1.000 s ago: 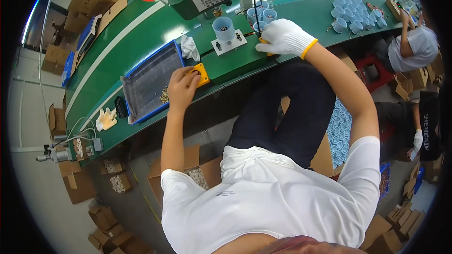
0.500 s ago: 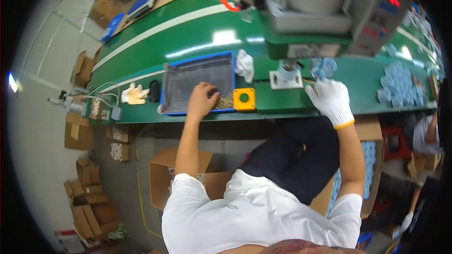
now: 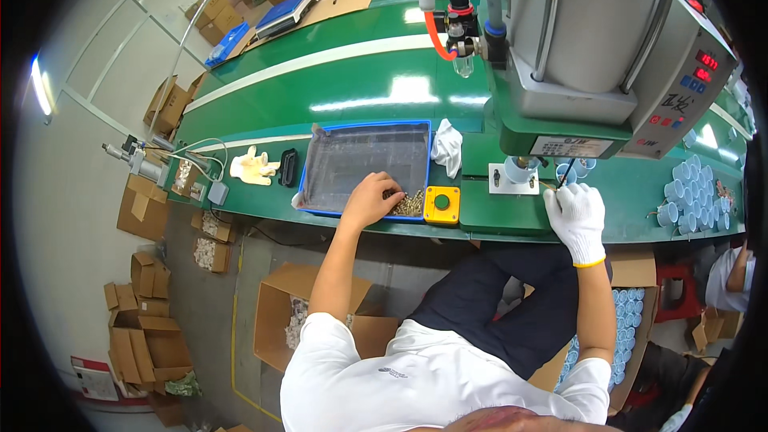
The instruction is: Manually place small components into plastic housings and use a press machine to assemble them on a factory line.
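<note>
My bare left hand (image 3: 371, 200) is inside the blue-rimmed tray (image 3: 318, 212), its fingers curled at a heap of small brass-coloured parts (image 3: 410, 204). What lies between those fingertips is hidden. My right hand (image 3: 578, 220), in a white knit glove, is closed at the edge of the green press base, just right of the white fixture plate (image 3: 501, 187). A thin dark strip (image 3: 567, 172) rises beyond its fingertips; whether it is held, I cannot tell. On the plate a light blue cup (image 3: 520, 170) sits under the press head. More blue cups (image 3: 586, 166) stand beyond my right hand.
A yellow box with a green button (image 3: 442, 204) stands beside the tray. Behind it lies a white cloth (image 3: 447, 148). The grey press (image 3: 572, 96) overhangs the bench. Clustered blue cups (image 3: 694, 192) are at right, a spare glove (image 3: 254, 166) at left. Cartons (image 3: 280, 312) stand below.
The whole view has shifted, so the bench appears lower and further right. My left hand stays at the brass parts. My right hand stays beside the fixture, its fingers more curled now.
</note>
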`<state>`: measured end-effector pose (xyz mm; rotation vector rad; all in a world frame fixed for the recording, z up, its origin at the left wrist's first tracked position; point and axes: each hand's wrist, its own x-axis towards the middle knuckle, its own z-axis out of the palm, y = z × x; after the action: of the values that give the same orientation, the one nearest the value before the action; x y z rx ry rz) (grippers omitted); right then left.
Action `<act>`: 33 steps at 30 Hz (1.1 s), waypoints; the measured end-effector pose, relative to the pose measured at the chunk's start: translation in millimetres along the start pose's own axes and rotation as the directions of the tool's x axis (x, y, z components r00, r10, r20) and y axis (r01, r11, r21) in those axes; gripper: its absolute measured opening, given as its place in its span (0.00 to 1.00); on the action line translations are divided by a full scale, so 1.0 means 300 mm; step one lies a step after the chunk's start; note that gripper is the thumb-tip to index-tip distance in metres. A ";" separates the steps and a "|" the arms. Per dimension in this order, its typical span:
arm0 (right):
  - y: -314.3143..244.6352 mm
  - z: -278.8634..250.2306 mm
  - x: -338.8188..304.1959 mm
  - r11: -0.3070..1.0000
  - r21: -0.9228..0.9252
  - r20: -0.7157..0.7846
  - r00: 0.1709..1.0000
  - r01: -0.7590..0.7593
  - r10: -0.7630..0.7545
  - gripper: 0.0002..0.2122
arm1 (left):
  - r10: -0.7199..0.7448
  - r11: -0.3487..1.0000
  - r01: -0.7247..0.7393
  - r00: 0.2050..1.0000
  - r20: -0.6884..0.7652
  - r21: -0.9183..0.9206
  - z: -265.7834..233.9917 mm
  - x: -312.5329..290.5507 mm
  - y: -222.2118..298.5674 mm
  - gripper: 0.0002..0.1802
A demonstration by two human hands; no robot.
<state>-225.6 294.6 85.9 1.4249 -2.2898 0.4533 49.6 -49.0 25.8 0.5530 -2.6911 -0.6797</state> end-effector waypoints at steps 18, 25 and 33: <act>-0.117 0.004 0.146 0.360 0.914 0.084 0.956 -0.187 0.282 0.34 | -0.012 0.999 0.014 0.999 0.042 -0.034 0.023 0.024 -0.003 0.08; -0.112 0.073 0.196 0.767 0.641 -0.234 0.959 0.026 0.163 0.14 | -0.063 0.998 0.064 0.996 0.069 -0.010 0.029 0.035 0.013 0.07; -0.185 0.127 0.208 0.734 0.670 -0.304 0.943 0.111 0.135 0.08 | -0.094 0.996 0.093 0.995 0.043 0.013 0.011 0.013 -0.021 0.08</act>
<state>-206.6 205.0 87.3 1.4710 -1.9143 1.5488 46.8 -54.4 20.7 0.6784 -2.7252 -0.7107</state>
